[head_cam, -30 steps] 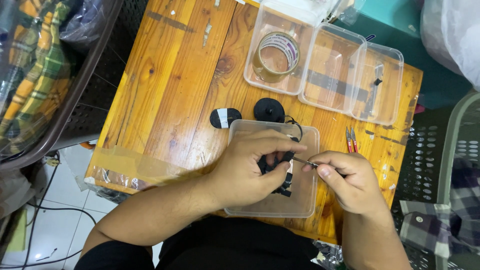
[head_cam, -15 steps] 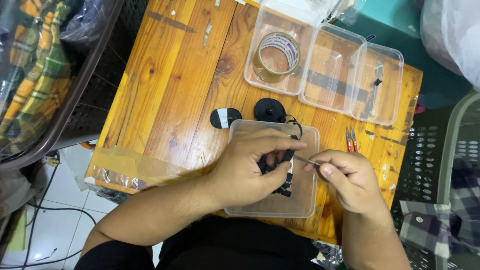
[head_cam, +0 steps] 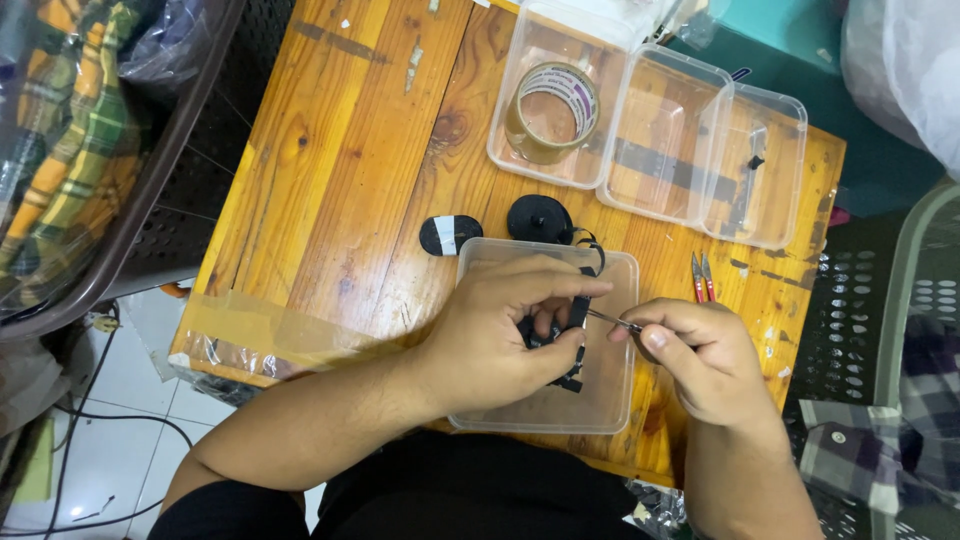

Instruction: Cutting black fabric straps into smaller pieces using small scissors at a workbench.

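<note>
The fingers of the left hand (head_cam: 500,340) pinch a small black piece (head_cam: 575,325), held up and down over the near clear tray (head_cam: 615,400). The right hand (head_cam: 705,360) pinches a thin metal tool (head_cam: 612,320), pointing left at it, tip touching. A far tray (head_cam: 510,150) holds a tape roll (head_cam: 552,112).

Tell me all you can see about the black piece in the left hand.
The black piece looks like a narrow strap of dull fabric or rubber; the material is not certain. It stands nearly upright over the clear plastic tray, pinched in the grip of the left hand, whose fingers hide its middle. Its lower end shows below the thumb. A thin metal tool held by the right hand touches its right edge.
</note>
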